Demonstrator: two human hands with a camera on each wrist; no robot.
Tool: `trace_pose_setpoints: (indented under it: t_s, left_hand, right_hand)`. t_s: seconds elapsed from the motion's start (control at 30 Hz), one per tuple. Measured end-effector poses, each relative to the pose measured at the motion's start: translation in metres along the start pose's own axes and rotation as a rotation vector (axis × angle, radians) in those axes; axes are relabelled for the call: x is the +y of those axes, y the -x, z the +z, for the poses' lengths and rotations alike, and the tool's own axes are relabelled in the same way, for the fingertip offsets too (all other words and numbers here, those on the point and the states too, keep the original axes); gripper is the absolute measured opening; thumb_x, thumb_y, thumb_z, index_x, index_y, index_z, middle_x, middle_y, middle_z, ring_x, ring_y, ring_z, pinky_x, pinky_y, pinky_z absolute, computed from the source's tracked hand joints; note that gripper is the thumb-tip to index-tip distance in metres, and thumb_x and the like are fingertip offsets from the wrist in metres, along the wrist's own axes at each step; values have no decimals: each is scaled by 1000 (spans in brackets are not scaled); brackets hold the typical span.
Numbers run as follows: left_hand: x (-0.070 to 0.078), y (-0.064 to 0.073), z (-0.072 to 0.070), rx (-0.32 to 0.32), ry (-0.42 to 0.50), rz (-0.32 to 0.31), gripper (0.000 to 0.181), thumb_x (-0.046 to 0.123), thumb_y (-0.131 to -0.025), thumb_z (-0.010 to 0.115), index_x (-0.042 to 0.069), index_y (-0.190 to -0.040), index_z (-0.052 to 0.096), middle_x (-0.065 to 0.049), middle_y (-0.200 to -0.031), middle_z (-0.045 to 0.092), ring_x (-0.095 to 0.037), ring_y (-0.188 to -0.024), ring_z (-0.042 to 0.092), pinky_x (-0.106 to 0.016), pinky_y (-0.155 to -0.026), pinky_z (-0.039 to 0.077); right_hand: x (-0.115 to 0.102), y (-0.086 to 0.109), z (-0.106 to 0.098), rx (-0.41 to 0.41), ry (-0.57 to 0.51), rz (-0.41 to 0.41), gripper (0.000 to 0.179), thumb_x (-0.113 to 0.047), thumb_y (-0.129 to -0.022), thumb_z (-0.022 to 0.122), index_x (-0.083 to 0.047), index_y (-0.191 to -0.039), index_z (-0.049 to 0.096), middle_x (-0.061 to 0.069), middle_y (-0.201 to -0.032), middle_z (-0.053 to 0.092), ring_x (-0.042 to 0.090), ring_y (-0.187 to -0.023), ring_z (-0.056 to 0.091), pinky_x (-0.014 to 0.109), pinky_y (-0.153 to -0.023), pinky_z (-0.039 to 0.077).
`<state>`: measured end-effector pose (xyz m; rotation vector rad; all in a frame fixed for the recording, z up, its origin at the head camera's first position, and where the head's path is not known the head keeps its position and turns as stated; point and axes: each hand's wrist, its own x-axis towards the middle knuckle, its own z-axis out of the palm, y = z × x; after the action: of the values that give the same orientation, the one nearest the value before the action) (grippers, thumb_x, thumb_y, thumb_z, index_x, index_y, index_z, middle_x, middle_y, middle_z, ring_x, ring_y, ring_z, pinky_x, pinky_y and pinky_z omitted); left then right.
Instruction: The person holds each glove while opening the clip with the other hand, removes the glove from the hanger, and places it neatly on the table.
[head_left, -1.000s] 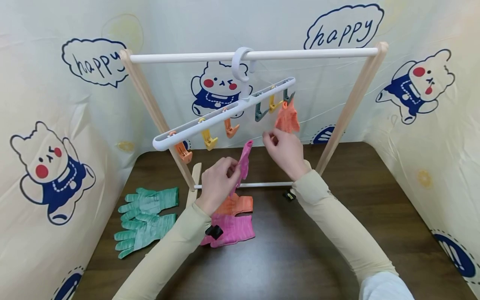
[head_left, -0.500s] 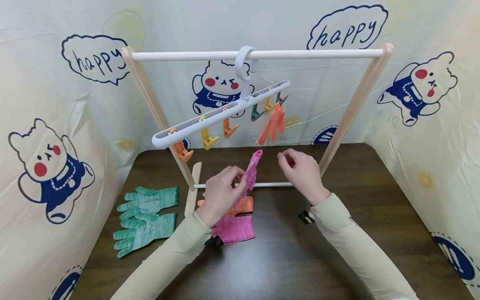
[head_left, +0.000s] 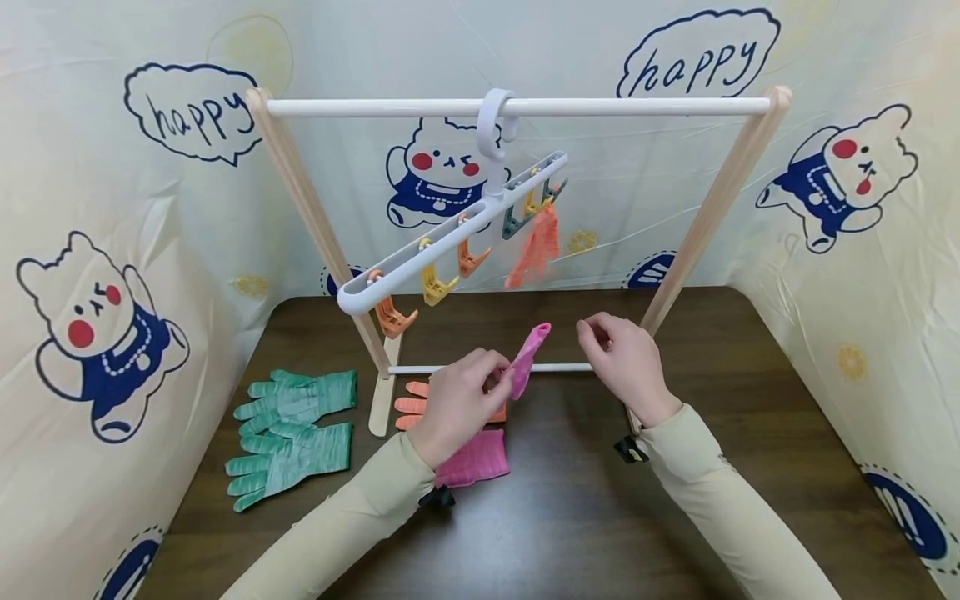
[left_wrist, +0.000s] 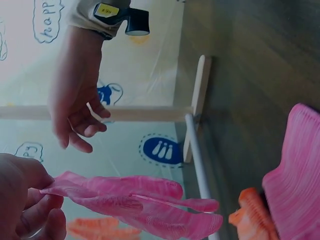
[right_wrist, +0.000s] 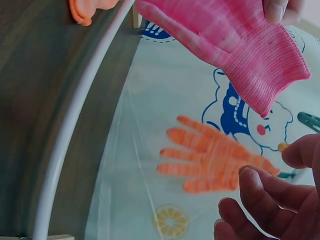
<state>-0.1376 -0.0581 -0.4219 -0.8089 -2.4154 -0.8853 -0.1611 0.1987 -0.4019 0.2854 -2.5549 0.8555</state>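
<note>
My left hand (head_left: pixel 459 407) pinches a pink knit glove (head_left: pixel 529 360) by its cuff edge, above the table. In the left wrist view the pink glove's (left_wrist: pixel 135 202) fingers dangle away from the grip. To its right, my right hand (head_left: pixel 628 367) hovers with loosely bent fingers and nothing in them; the right wrist view shows a gap between thumb and fingertips (right_wrist: pixel 252 180). An orange glove (head_left: pixel 537 246) hangs from a dark green clip at the far end of the pale clip hanger (head_left: pixel 450 242). Nearer on that hanger, orange and yellow clips (head_left: pixel 437 287) hang without gloves.
The hanger hooks over the white top rod (head_left: pixel 630 107) of a wooden-legged rack (head_left: pixel 712 200). Two green gloves (head_left: pixel 296 398) lie at the table's left. Partly behind my left hand lie another pink glove (head_left: pixel 480 458) and an orange glove (head_left: pixel 411 406).
My right hand has drawn back from the hanging orange glove, down and to the right. My left hand has moved right and lower with the pink glove. The hanger has swung round slightly.
</note>
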Motion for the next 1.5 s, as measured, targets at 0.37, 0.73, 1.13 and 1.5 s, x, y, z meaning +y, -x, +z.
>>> trace_pose_setpoints:
  t_s: [0.37,0.73,1.13,1.5]
  left_hand:
    - [10,1,21,-39,-79,79,3,16,-94,75,15,-93,72,6,-79,64,-3,-55,46,-18,-48,35]
    - [28,0,60,-116,-264,236,10,25,-96,73,16,-92,72,4,-78,64,-12,-65,64,-29,-53,52]
    - [45,26,105,-304,-367,286,17,30,-97,70,20,-84,70,7,-76,67,-13,-63,67,-31,-45,48]
    - [52,37,120,-441,-376,292,20,32,-96,73,21,-80,69,8,-71,66,-10,-61,65,-26,-46,48]
  right_hand:
    - [15,13,-1,-25,-15,44,25,-27,-103,61,-8,-98,76,5,-79,70,22,-69,62,39,-64,49]
    - [27,22,-8,-36,19,121,29,-32,-105,58,-9,-99,75,4,-74,66,21,-65,58,39,-64,44]
    - [32,27,-3,-47,26,137,31,-33,-105,57,-9,-97,76,1,-68,62,20,-61,53,39,-62,43]
    - [31,27,4,-61,9,121,29,-30,-104,59,-9,-92,74,3,-70,63,21,-63,53,38,-61,43]
